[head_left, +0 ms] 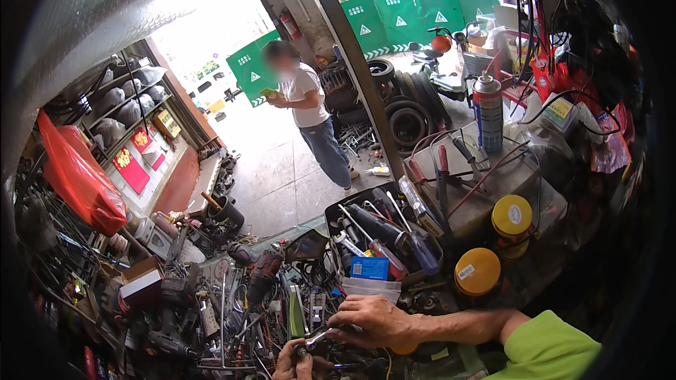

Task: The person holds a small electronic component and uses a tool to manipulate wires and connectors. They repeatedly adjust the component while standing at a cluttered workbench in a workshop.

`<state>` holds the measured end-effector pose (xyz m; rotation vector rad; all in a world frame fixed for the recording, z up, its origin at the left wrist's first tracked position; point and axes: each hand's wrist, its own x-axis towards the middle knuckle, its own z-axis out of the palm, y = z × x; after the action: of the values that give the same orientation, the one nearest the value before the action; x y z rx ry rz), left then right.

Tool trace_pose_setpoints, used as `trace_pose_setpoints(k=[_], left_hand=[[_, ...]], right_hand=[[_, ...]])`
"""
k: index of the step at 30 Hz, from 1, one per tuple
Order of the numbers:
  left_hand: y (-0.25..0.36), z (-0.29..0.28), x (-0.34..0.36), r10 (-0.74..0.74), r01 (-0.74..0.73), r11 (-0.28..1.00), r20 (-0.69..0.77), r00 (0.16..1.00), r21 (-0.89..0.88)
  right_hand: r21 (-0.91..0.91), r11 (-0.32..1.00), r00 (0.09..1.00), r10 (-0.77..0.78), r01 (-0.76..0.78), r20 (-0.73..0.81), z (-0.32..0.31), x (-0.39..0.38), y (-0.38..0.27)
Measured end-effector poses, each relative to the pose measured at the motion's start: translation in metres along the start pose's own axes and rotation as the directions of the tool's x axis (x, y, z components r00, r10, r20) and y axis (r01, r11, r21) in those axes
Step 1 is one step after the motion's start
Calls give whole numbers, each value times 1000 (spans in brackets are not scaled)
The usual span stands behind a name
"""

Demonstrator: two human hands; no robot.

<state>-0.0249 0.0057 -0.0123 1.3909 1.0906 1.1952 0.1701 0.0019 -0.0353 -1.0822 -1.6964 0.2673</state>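
My right hand (pixel 373 320) reaches in from the right in a lime-green sleeve, its fingers closed around a shiny metal wrench (pixel 322 338). The head of the wrench points down and left, to my left hand (pixel 294 364) at the lower edge. The fingers of my left hand pinch a small round metal part at the wrench head; its kind is too small to tell. Both hands are above a bench heaped with tools. A green flat-sided object (pixel 296 312) lies just beyond them, and a clear plastic bag (pixel 370 287) lies beyond my right hand.
A black tray (pixel 438 267) holds screwdrivers and a blue card (pixel 370 268). Two yellow-lidded jars (pixel 477 271) and a spray can (pixel 488 114) stand to the right. A red cordless drill (pixel 265 276) lies on the bench. Beyond, a person (pixel 310 98) stands near stacked tires (pixel 412 123).
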Motion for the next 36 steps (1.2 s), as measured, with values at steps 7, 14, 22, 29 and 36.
trace_pose_setpoints(k=[7,14,22,29,36], left_hand=[[-9,1,6,-24,28,973,21,999,-229],[-28,-4,7,31,-32,990,-4,999,-137],[-33,-10,7,92,-75,988,130,987,-132],[-20,-7,4,-17,115,930,271,962,-348],[-12,-4,3,-66,158,919,253,965,-362]], right_hand=[[14,1000,999,13,-13,34,5,-2,2],[-17,998,998,53,-53,33,6,-4,-4],[-32,995,992,95,-92,88,13,-7,-5],[-31,993,988,116,-113,99,15,-8,-3],[-42,990,974,143,-137,177,18,-10,-2]])
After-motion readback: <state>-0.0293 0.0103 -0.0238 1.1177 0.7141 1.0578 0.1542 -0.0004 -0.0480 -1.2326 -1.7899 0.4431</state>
